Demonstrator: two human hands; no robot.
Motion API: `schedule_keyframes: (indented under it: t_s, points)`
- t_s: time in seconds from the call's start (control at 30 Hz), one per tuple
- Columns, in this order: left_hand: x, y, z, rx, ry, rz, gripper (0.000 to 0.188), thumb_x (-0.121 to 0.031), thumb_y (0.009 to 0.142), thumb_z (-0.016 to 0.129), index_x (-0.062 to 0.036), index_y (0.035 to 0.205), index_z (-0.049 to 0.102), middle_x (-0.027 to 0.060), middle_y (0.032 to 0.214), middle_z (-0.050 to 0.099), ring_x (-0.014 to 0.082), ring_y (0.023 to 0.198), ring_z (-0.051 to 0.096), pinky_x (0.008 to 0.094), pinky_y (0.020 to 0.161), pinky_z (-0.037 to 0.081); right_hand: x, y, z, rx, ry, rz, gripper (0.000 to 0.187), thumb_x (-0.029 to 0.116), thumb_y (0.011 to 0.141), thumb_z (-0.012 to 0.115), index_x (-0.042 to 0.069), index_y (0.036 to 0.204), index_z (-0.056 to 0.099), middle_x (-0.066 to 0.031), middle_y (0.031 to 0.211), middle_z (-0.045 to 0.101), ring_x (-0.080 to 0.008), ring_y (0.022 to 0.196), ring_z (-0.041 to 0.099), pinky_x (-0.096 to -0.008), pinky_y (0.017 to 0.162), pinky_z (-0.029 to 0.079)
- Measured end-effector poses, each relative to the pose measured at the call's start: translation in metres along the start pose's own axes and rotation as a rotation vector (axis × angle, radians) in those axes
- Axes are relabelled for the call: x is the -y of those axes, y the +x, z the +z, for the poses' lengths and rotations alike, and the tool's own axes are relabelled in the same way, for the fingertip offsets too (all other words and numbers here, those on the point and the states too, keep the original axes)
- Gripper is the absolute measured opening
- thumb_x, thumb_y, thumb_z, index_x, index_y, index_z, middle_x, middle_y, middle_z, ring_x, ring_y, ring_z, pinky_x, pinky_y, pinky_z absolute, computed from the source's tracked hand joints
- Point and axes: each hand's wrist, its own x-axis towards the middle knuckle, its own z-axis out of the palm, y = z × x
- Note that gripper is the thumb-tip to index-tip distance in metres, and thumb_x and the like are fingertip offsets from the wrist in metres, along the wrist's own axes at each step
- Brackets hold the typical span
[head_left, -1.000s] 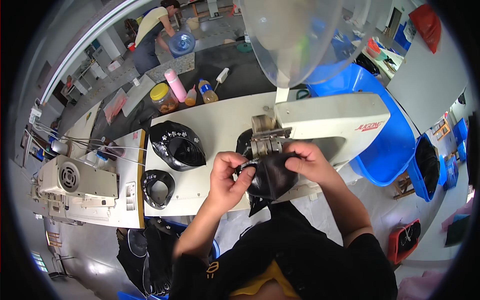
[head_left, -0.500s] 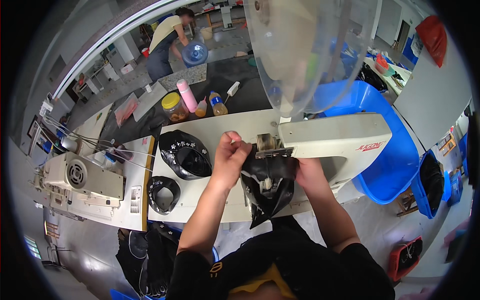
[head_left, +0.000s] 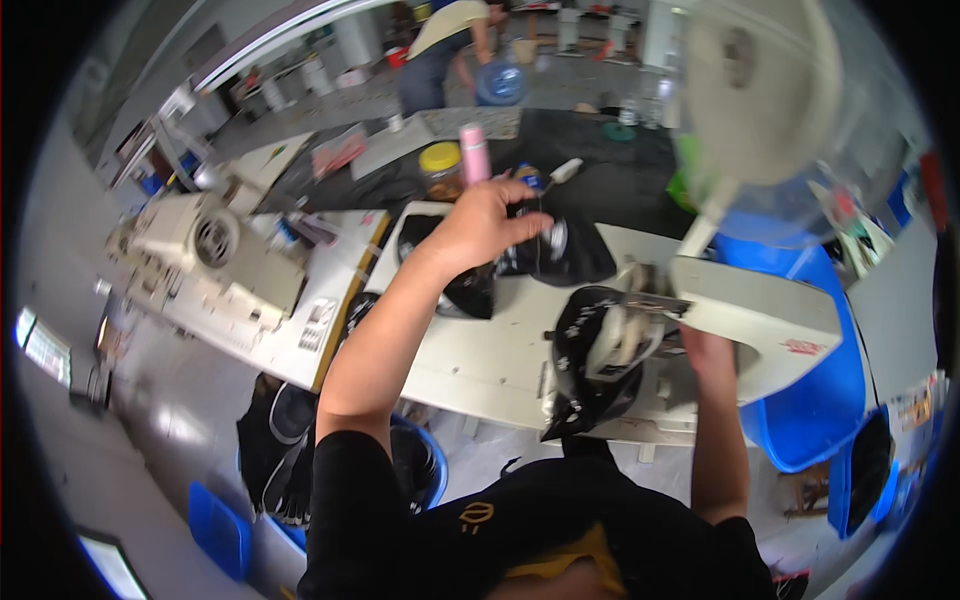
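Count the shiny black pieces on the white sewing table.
4 pieces: one at the sewing machine, one by the left hand, one partly behind the left forearm, one mostly hidden at the left edge of the table. More may be covered.

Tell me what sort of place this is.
Probably a sewing workshop: there's a cream sewing machine, a second machine farther left, and a glossy black piece with small white decorations being worked on.
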Motion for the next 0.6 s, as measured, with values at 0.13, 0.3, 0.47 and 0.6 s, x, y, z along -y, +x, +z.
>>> schedule_keyframes:
  t_s: [0.13, 0.3, 0.47, 0.6]
  points:
    - [-0.021, -0.047, -0.059, -0.267, 0.350, 0.012, 0.020, -0.009, 0.071, 0.073, 0.0013, 0.082, 0.061, 0.0130, 0.075, 0.059, 0.0258, 0.066, 0.056, 0.0330, 0.061, 0.045, 0.019, -0.047, -0.018, -0.165, -0.079, 0.344, 0.021, 0.012, 0.086, 0.057, 0.006, 0.106, 0.055, -0.0041, 0.093, 0.061, -0.0160, 0.084, 0.058, -0.0284, 0.076, 0.046]
    - [0.025, -0.152, -0.046, -0.225, 0.786, -0.155, 0.020, -0.018, 0.070, 0.071, -0.0044, 0.079, 0.059, 0.0102, 0.074, 0.056, 0.0301, 0.068, 0.055, 0.0402, 0.063, 0.043, -0.011, -0.082, -0.031, -0.267, -0.048, 0.453, 0.008, 0.015, 0.087, 0.054, 0.010, 0.093, 0.054, -0.0022, 0.079, 0.058, -0.0150, 0.070, 0.055, -0.0282, 0.062, 0.042]
    - [0.130, -0.303, 0.037, 0.007, 1.019, -0.622, 0.017, -0.011, 0.078, 0.051, -0.0137, 0.090, 0.062, 0.0107, 0.131, 0.041, 0.0266, 0.109, 0.048, 0.0468, 0.089, 0.035, -0.022, -0.094, -0.020, -0.256, -0.263, 0.609, 0.012, 0.018, 0.085, 0.056, 0.008, 0.090, 0.053, -0.0041, 0.075, 0.057, -0.0151, 0.063, 0.054, -0.0269, 0.058, 0.041]
    - [0.181, -0.331, 0.034, 0.168, 0.986, -0.706, 0.027, -0.009, 0.081, 0.045, -0.0145, 0.104, 0.057, 0.0037, 0.128, 0.049, 0.0236, 0.107, 0.051, 0.0473, 0.091, 0.033, -0.021, -0.100, -0.006, -0.254, -0.570, 0.450, 0.015, 0.015, 0.084, 0.057, 0.003, 0.093, 0.055, -0.0048, 0.075, 0.056, -0.0122, 0.064, 0.053, -0.0241, 0.056, 0.041]
